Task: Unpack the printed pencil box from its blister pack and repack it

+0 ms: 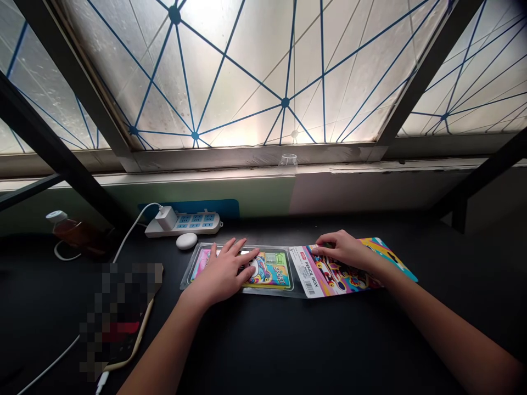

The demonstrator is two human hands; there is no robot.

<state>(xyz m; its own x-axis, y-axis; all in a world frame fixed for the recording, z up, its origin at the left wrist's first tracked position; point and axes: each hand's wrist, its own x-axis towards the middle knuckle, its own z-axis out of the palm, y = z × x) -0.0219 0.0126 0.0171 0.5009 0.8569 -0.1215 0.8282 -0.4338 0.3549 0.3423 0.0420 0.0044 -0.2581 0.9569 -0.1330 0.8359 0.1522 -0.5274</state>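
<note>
A colourful pencil box (269, 270) in a clear plastic blister pack lies flat on the black table (263, 340). My left hand (224, 271) rests flat on top of it, fingers spread. To its right lies the printed cardboard backing card (325, 277), marked "PENCIL BOX", touching the pack's right edge. My right hand (343, 249) presses on the card's upper part with fingers curled down onto it.
A white power strip (185, 224) with a plugged charger and cable sits at the back left, a small white oval object (186, 241) in front of it. A capped bottle (68, 229) lies far left. A phone with a cable (123, 323) lies near left. A clear cup (288, 163) stands on the window ledge.
</note>
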